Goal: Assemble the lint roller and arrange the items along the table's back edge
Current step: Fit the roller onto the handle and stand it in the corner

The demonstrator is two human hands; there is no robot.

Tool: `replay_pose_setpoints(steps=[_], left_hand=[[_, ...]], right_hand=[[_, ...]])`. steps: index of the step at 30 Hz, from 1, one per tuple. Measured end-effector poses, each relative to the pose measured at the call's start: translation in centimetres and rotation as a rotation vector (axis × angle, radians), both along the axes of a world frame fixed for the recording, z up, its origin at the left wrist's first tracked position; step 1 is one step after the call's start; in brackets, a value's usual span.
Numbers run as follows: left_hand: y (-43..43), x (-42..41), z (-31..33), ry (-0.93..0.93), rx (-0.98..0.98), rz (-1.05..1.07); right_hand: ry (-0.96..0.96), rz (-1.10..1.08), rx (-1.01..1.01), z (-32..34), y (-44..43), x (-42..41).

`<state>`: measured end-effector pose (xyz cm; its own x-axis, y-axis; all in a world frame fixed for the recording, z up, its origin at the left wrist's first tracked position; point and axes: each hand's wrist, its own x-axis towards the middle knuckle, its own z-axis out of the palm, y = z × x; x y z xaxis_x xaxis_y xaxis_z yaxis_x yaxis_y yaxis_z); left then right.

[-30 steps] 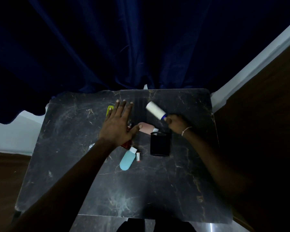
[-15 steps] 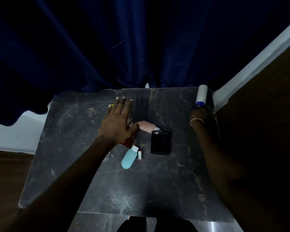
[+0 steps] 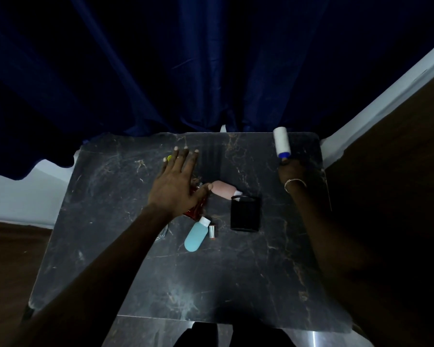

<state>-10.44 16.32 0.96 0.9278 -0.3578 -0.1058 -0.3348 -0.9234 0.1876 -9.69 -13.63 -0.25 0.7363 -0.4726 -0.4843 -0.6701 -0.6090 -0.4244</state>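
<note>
One lint roller (image 3: 281,142), two bottles (image 3: 196,237), one cup (image 3: 244,212).

i stand over a dark marble surface (image 3: 140,259) veined with pale and rusty streaks, its corners rounded and its top faintly glossy where dim light catches it near my edge. behind it a heavy navy curtain (image 3: 161,71) hangs in deep folds, filling most of what i see and brushing the back edge of the surface. a pale wall (image 3: 18,196) shows under the curtain's hem on my left, and a white strip of wall or trim (image 3: 386,96) runs diagonally on my right. dark brown wooden floor (image 3: 10,259) lies on both sides. the room is dim, with shadows thick toward the right.
</note>
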Motion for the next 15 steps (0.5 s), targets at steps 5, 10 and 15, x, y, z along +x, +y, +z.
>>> replay_pose_setpoints(steps=[5,10,15], left_hand=[[0.2,0.1,0.0,-0.002,0.006,0.002],[0.4,0.2,-0.3,-0.008,0.014,-0.015],[0.5,0.6,-0.4,-0.012,0.051,-0.044]], right_hand=[[0.001,0.156,0.070,-0.6,2.3,-0.1],[0.050,0.397,0.094,-1.1,5.0,-1.5],[0.010,0.202,0.146,-0.5,3.6,-0.1]])
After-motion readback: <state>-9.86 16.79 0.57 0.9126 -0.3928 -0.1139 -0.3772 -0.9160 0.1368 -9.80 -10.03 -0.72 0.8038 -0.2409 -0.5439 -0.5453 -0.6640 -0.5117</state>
